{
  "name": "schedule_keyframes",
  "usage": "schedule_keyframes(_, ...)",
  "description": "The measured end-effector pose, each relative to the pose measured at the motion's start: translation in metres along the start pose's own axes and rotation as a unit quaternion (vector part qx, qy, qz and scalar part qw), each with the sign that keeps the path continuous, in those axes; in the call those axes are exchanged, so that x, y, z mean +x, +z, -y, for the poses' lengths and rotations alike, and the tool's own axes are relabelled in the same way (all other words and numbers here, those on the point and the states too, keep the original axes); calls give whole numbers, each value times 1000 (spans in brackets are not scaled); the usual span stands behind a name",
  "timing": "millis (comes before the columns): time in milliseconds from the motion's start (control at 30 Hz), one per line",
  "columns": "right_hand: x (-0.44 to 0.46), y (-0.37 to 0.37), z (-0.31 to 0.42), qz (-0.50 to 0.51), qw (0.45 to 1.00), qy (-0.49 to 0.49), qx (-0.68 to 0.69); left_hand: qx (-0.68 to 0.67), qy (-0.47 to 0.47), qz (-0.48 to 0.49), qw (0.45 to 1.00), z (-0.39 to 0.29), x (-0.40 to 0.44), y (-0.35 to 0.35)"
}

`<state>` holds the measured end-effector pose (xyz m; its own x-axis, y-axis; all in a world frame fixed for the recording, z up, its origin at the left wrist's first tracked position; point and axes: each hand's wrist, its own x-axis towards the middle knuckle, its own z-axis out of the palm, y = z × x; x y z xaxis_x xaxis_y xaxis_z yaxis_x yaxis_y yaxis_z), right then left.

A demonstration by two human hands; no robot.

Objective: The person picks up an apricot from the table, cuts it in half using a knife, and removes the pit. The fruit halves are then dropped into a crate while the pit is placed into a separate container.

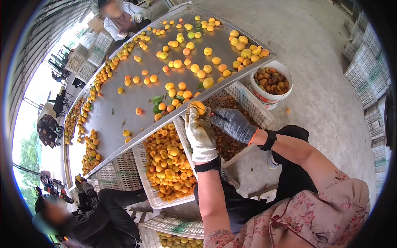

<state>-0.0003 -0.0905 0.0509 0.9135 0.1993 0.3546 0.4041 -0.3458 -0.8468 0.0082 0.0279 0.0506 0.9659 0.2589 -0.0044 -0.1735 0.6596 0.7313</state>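
My left hand (200,134), in a white glove, is closed around an orange apricot (199,108) at the near edge of the metal table (124,103). My right hand (232,122), in a grey knit glove, is closed with its fingertips close to that apricot. Something small and thin may be in its fingers, but I cannot make it out. Below my hands, to the left, a white crate (141,166) holds many split apricots (167,159). Under my hands another white crate (264,117) holds small brown pieces, perhaps pits. Loose apricots (208,83) lie across the table.
A white bucket (278,99) of dark, bruised fruit stands on the floor at right. One person (122,18) sits at the table's far side, another (91,219) at lower left. A crate (173,223) with fruit is beside my legs. Stacked crates (364,74) line the right.
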Motion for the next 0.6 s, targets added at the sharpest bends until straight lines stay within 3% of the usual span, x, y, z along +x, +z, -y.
schedule_keyframes(267,-1,3,-3,-12,1000,-9,7,-37,8,12,999,-4,-4,7)
schedule_keyframes(333,1,1,-4,-23,999,2,47,40,-79,18,996,-15,-8,8)
schedule_keyframes(367,2,-1,-6,-10,999,2,31,41,-78,19,996,-13,-7,7)
schedule_keyframes(433,1,-7,-5,4,1000,1,17,48,8,40,998,-6,-3,4)
schedule_keyframes(467,0,-13,-2,33,999,-11,5,15,2,23,1000,-10,-1,0)
schedule_keyframes(500,-1,-19,2,62,998,-24,-7,27,65,-1,998,-12,1,-1)
schedule_keyframes(533,0,-30,14,124,982,110,88,83,86,9,993,-21,-1,2)
schedule_keyframes(567,3,-34,19,123,983,107,86,138,107,18,984,-28,-3,3)
schedule_keyframes(600,4,-37,22,106,954,168,223,163,111,55,979,-30,-5,1)
